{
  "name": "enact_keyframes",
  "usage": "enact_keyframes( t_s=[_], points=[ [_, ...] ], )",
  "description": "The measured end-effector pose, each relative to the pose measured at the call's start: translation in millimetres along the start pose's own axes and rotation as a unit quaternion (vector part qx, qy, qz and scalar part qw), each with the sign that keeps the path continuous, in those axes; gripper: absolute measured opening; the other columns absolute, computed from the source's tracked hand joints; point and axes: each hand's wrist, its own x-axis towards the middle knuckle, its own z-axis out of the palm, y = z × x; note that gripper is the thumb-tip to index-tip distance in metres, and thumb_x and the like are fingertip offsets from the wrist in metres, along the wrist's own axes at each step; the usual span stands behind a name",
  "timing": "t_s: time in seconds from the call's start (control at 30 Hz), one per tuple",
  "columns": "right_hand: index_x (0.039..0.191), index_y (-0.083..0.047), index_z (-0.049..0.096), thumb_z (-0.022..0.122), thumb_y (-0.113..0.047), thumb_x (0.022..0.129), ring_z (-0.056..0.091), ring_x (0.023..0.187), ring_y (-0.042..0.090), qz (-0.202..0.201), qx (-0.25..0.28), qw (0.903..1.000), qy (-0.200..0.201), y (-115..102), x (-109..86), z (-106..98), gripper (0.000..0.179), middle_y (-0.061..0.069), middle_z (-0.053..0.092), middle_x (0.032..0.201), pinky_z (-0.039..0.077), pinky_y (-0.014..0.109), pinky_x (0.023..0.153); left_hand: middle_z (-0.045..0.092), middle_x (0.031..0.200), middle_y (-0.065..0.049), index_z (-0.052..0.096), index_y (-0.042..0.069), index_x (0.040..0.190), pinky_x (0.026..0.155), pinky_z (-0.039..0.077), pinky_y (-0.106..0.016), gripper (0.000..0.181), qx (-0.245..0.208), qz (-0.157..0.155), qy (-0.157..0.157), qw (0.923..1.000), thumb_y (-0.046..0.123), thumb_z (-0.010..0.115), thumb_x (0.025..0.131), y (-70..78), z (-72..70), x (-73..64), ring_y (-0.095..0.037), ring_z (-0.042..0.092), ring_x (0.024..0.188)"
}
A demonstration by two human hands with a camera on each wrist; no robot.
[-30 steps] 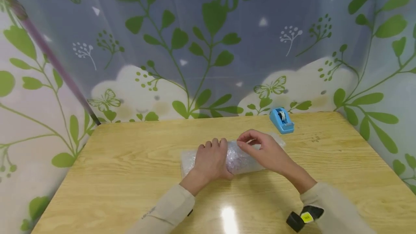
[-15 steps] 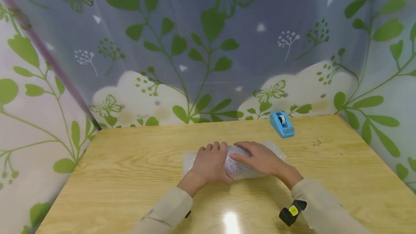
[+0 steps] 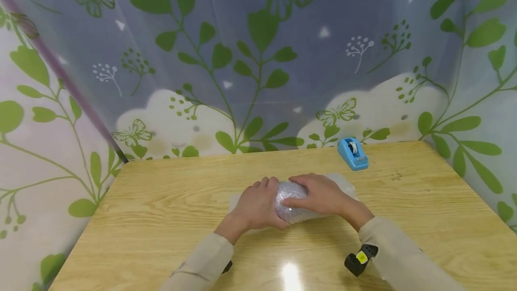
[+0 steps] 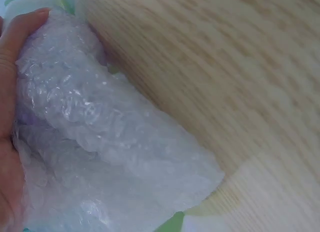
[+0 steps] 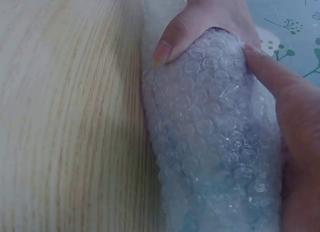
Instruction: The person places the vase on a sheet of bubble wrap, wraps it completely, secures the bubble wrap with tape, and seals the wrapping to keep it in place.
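A bundle rolled in clear bubble wrap [image 3: 287, 196] lies across the tabletop, with something pale purple showing dimly inside. What is inside cannot be made out. My left hand [image 3: 256, 203] grips it from the left, thumb on the near side and fingers over the top. From the right, my right hand [image 3: 323, 194] holds the same bundle, thumb apart from the fingers. In the left wrist view the bubble wrap [image 4: 110, 117] has a loose, open end. The right wrist view has the left thumb [image 5: 165, 52] pressing the wrap and the right hand [image 5: 300, 122] along its side.
A blue tape dispenser [image 3: 353, 153] stands near the table's back edge, to the right of the bundle. The wooden table [image 3: 169, 196] meets a leaf-patterned curtain [image 3: 194, 116] at the back and sides.
My right hand has come down from pinching at the wrap's top and now lies round the bundle. My left hand keeps its grip and has shifted slightly left. The dispenser has not moved.
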Motion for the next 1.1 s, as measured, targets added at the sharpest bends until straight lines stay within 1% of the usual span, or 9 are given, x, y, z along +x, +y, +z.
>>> enact_keyframes(
  t_s=[0.13,0.33,0.63,0.77,0.87,0.9,1.0,1.1],
  points=[
    [0.133,-0.005,0.055,0.059,-0.066,0.081,0.057,0.110,0.028,-0.005,-0.013,0.9999,-0.002,-1.3,0.4,-2.5,0.080,0.011,0.058,0.126,0.045,0.046,0.088,0.048,0.091,-0.002,0.044,0.006,0.113,0.063,0.049,-0.029,0.082,-0.003,0.002,0.005,1.0000,0.062,0.073,0.060,-0.4,0.4,0.5,-0.015,0.051,0.075],
    [0.133,-0.004,0.054,0.063,-0.067,0.077,0.057,0.105,0.027,-0.014,-0.022,0.9996,-0.011,-2.1,0.9,-4.8,0.085,0.011,0.059,0.125,0.047,0.044,0.083,0.049,0.093,-0.003,0.043,0.006,0.115,0.065,0.049,-0.029,0.084,-0.008,-0.002,0.009,0.9999,0.062,0.074,0.059,-1.1,-0.5,0.6,-0.015,0.051,0.077],
    [0.133,-0.002,0.053,0.065,-0.063,0.078,0.057,0.105,0.026,-0.026,-0.013,0.9993,-0.022,-2.8,1.2,-7.0,0.083,0.011,0.059,0.125,0.046,0.042,0.083,0.048,0.092,-0.003,0.044,0.006,0.113,0.064,0.048,-0.029,0.082,-0.012,0.005,0.013,0.9998,0.060,0.074,0.060,-0.2,-1.9,0.4,-0.015,0.051,0.077],
    [0.134,-0.002,0.051,0.072,-0.061,0.072,0.055,0.107,0.027,-0.037,-0.020,0.9988,-0.027,-0.4,-1.7,-5.5,0.088,0.011,0.057,0.126,0.045,0.045,0.086,0.049,0.093,-0.003,0.044,0.006,0.113,0.064,0.048,-0.029,0.081,-0.009,0.016,0.023,0.9996,0.062,0.073,0.062,0.5,-1.6,0.1,-0.015,0.051,0.077],
    [0.137,-0.003,0.047,0.074,-0.061,0.070,0.053,0.110,0.027,-0.031,-0.008,0.9990,-0.031,2.3,-5.1,-3.1,0.093,0.010,0.055,0.129,0.043,0.046,0.087,0.049,0.093,-0.003,0.045,0.006,0.114,0.063,0.048,-0.029,0.081,0.011,0.021,0.026,0.9994,0.063,0.072,0.062,2.0,-2.5,0.7,-0.015,0.051,0.077],
    [0.138,-0.004,0.046,0.072,-0.062,0.071,0.053,0.112,0.028,-0.023,0.004,0.9992,-0.033,2.8,-6.2,-2.2,0.092,0.010,0.054,0.131,0.043,0.046,0.088,0.050,0.093,-0.003,0.046,0.006,0.114,0.063,0.049,-0.029,0.082,0.021,0.023,0.025,0.9992,0.063,0.071,0.062,2.8,-2.8,1.1,-0.015,0.052,0.077],
    [0.140,-0.003,0.044,0.062,-0.059,0.083,0.051,0.115,0.030,0.004,0.049,0.9983,-0.032,4.3,-9.1,0.2,0.081,0.012,0.051,0.134,0.043,0.048,0.089,0.051,0.093,-0.004,0.046,0.006,0.114,0.063,0.049,-0.029,0.082,0.047,0.029,0.019,0.9983,0.063,0.073,0.060,5.4,-3.8,2.4,-0.016,0.052,0.077],
    [0.139,-0.003,0.046,0.055,-0.059,0.088,0.051,0.117,0.031,0.018,0.061,0.9977,-0.024,4.0,-9.4,3.8,0.076,0.012,0.051,0.135,0.042,0.050,0.091,0.052,0.095,-0.004,0.047,0.006,0.114,0.064,0.049,-0.029,0.084,0.059,0.028,0.011,0.9978,0.063,0.074,0.059,7.2,-3.0,2.5,-0.017,0.052,0.078]
  ],
)
